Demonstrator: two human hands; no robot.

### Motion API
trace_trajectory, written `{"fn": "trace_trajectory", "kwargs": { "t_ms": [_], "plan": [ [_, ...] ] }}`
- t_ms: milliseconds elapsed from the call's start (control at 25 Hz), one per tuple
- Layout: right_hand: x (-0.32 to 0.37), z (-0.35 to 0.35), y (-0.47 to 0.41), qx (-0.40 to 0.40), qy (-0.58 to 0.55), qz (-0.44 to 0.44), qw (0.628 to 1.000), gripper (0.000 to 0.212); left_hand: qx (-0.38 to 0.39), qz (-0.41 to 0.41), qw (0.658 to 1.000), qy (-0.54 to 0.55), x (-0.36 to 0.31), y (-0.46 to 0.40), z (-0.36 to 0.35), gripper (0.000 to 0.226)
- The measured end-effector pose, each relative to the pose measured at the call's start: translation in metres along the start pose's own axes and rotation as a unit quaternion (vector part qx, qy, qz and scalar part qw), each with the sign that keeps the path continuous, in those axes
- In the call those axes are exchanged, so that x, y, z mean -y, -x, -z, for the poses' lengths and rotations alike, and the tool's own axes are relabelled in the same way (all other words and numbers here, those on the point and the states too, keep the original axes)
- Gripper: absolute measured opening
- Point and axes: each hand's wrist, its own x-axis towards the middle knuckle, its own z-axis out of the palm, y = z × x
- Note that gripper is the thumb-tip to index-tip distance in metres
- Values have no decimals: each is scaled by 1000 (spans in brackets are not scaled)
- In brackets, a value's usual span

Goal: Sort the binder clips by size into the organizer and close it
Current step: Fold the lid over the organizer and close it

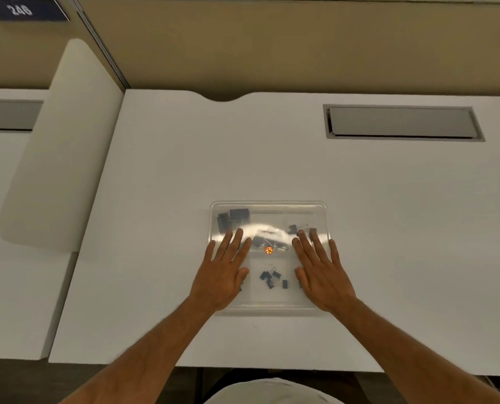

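The left hand [224, 275] lay flat, fingers spread, on the clear plastic organizer [269, 312]; small binder clips [272, 279] showed between the hands, and the right hand [320, 275] pressed flat likewise. The lid looked light, slick and flexible; pressing near its edges seemed best.

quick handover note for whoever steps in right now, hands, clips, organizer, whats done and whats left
Left hand and right hand: both flat, fingers straight, pressing on the organizer lid.
Organizer sits on the desk, lid down.
Inside: large clips far left, small clips near middle, more clips far right.
Done: no loose clips in sight, all seem sorted.
Left: check that the lid is latched; I cannot tell.
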Motion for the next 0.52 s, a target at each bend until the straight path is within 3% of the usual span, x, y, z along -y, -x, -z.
{"fn": "trace_trajectory", "kwargs": {
  "t_ms": [360,520],
  "plan": [
    [-3,-10,-7,-8,-46,-1,999,80,13,2,1000,27,4,-4,-11,91],
    [0,-3,-1,-5,-56,-8,998,81,14,-8,1000,15,-2,2,3,90]
  ]
}}
